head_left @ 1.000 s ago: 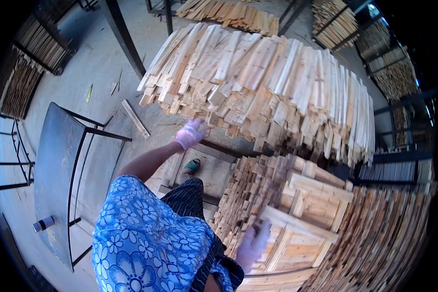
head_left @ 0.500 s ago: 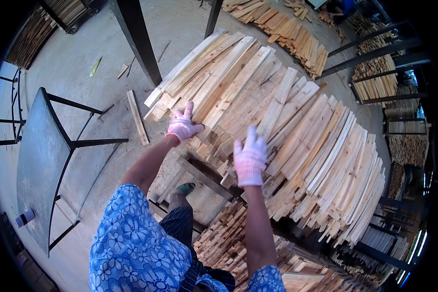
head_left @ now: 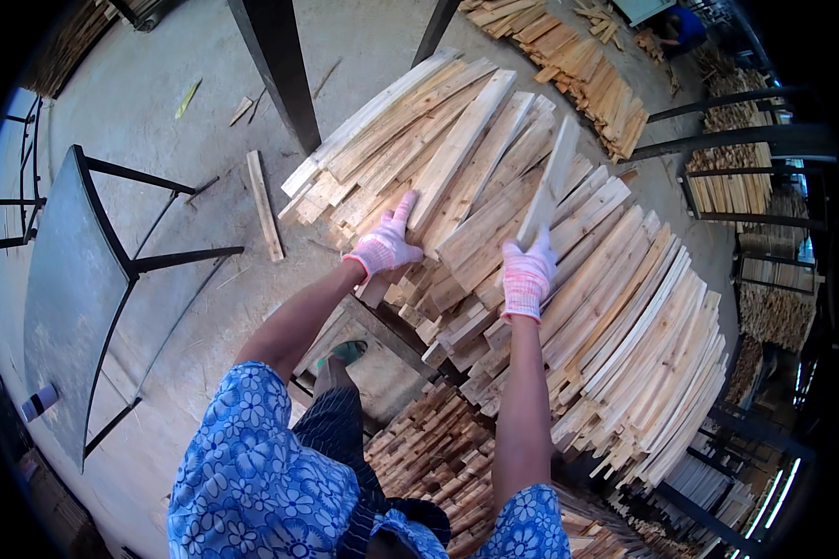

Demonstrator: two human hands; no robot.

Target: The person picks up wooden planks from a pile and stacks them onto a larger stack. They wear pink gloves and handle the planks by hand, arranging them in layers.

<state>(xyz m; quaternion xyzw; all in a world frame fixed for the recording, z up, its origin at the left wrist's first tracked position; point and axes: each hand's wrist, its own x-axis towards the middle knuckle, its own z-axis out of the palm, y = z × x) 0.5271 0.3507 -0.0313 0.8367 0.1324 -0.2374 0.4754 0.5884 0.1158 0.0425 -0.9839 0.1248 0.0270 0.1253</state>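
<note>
A broad stack of pale wooden slats (head_left: 615, 307) spreads before me, their near ends uneven. My left hand (head_left: 385, 246), in a pink and white knit glove, grips the near end of a slat (head_left: 463, 144) at the stack's left part, with the end between thumb and index finger. Farther right, my gloved right hand (head_left: 529, 273) closes on the near end of another slat (head_left: 550, 177), which slants over its neighbours. The fingers beneath both slats are partly hidden.
A dark metal-legged table (head_left: 75, 298) stands at left, bearing a small cylindrical container (head_left: 40, 402). A black post (head_left: 275, 74) rises beyond the stack. More slats (head_left: 429, 447) are piled below. Another person (head_left: 685, 33) crouches at the far right, past scattered boards (head_left: 578, 70).
My right hand has moved right and forward and taken hold of a slat, whose near end is lifted. My left hand has shifted slightly right and closed on a slat end.
</note>
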